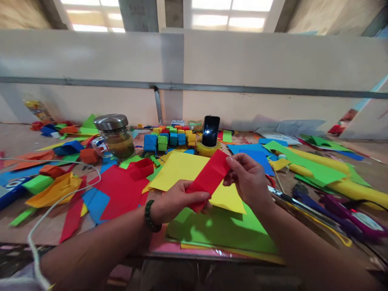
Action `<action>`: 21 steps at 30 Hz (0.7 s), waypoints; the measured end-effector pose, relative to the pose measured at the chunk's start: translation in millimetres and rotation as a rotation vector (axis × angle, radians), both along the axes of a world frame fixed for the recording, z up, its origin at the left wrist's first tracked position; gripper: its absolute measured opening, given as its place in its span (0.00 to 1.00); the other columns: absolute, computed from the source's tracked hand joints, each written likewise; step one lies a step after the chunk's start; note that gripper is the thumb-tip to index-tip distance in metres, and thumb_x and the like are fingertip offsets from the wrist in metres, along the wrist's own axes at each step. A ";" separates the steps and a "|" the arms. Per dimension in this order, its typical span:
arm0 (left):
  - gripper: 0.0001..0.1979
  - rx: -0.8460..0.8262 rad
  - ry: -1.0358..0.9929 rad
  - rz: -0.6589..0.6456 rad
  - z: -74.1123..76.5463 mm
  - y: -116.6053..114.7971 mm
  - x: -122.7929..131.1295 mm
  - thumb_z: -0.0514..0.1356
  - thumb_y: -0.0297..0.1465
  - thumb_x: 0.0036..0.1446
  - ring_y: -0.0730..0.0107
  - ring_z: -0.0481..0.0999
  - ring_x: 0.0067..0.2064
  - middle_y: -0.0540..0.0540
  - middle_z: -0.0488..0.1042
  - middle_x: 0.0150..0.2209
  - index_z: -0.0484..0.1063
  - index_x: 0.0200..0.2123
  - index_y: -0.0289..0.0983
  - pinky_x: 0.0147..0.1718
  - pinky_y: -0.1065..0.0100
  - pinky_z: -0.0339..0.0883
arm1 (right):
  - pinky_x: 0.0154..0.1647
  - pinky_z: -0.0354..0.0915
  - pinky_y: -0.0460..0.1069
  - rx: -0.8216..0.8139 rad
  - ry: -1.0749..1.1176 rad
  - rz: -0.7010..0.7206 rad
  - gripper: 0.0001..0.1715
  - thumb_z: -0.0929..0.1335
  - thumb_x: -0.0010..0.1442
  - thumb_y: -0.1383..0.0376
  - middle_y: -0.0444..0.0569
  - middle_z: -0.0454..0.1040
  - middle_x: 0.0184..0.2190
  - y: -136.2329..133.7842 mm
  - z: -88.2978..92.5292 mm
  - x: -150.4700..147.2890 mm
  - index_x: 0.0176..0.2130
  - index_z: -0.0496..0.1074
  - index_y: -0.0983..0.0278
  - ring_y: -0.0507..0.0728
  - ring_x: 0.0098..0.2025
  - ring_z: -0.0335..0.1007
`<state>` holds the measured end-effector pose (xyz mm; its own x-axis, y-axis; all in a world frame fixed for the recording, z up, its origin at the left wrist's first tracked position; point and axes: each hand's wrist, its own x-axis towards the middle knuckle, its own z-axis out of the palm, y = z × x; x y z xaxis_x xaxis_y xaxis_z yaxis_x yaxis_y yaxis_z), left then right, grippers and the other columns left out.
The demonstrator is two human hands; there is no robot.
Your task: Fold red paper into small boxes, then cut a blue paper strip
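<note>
A folded strip of red paper [209, 178] is held up between my two hands, slanting up to the right. My left hand [184, 198] pinches its lower end, thumb on top. At the upper right end, my right hand [244, 173] grips the corner between thumb and fingers. Beneath the strip lie a yellow sheet [176, 167] and a green sheet [218, 232] near the table's front edge. To the left, red paper [118, 190] is spread out with a small open red paper box [141, 169] on it.
A lidded glass mug [117, 139] stands at the back left, near several small coloured paper blocks [162, 142]. A phone [211, 130] leans upright on a yellow tape roll [209, 149]. On the right lie a cutter knife [303, 206], pliers [318, 206] and a purple tool [357, 216]. A white cord [60, 202] crosses the left side.
</note>
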<state>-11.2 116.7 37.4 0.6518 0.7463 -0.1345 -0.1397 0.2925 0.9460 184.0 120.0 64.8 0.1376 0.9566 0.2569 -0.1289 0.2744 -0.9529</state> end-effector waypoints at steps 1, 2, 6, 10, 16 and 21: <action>0.18 -0.035 -0.021 0.035 -0.8 4.4 -1.8 0.70 0.40 0.47 0.75 0.73 0.26 0.44 0.77 0.27 0.75 0.32 0.30 0.27 0.75 0.67 | 0.13 0.63 0.42 -0.040 0.019 0.001 0.18 0.75 0.49 0.57 0.36 0.71 0.16 5.4 -2.9 3.1 0.33 0.66 0.62 0.49 0.13 0.66; 0.18 -0.067 -0.038 0.073 -0.8 8.8 -4.3 0.71 0.38 0.47 0.76 0.74 0.25 0.44 0.77 0.27 0.75 0.35 0.30 0.26 0.76 0.67 | 0.13 0.62 0.41 -0.070 0.023 0.001 0.20 0.76 0.47 0.59 0.36 0.70 0.15 9.7 -5.5 5.9 0.36 0.67 0.62 0.49 0.13 0.65; 0.30 -0.100 -0.085 0.204 3.4 21.9 -16.4 0.70 0.32 0.49 0.76 0.75 0.24 0.46 0.78 0.27 0.67 0.55 0.35 0.26 0.76 0.69 | 0.13 0.59 0.40 -0.140 0.001 0.021 0.20 0.74 0.43 0.64 0.38 0.71 0.15 18.0 -12.2 12.5 0.39 0.72 0.64 0.48 0.14 0.65; 0.39 0.019 -0.159 0.269 7.2 22.4 -22.2 0.69 0.30 0.50 0.74 0.77 0.27 0.49 0.77 0.25 0.58 0.64 0.38 0.28 0.76 0.70 | 0.15 0.63 0.41 -0.205 0.027 0.091 0.09 0.74 0.41 0.65 0.42 0.73 0.18 19.1 -14.3 13.9 0.27 0.75 0.66 0.50 0.18 0.69; 0.36 0.043 -0.270 0.619 5.7 25.7 -18.1 0.71 0.32 0.45 0.76 0.75 0.29 0.52 0.76 0.27 0.63 0.57 0.37 0.27 0.77 0.67 | 0.26 0.72 0.47 -0.166 -0.014 0.112 0.20 0.76 0.46 0.60 0.44 0.78 0.26 9.8 -21.4 4.2 0.39 0.72 0.62 0.53 0.24 0.76; 0.20 0.051 -0.333 0.647 3.7 29.6 -13.5 0.71 0.41 0.43 0.77 0.72 0.28 0.50 0.72 0.26 0.72 0.32 0.33 0.26 0.76 0.66 | 0.32 0.74 0.51 -0.104 -0.173 0.184 0.20 0.75 0.51 0.54 0.49 0.79 0.30 -4.0 -34.4 -15.8 0.34 0.66 0.62 0.58 0.30 0.79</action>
<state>-24.7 146.2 41.1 0.0784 0.9961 0.0397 -0.5525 0.0103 0.8334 168.2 116.0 30.4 -0.0787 0.9838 0.1608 -0.0003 0.1613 -0.9869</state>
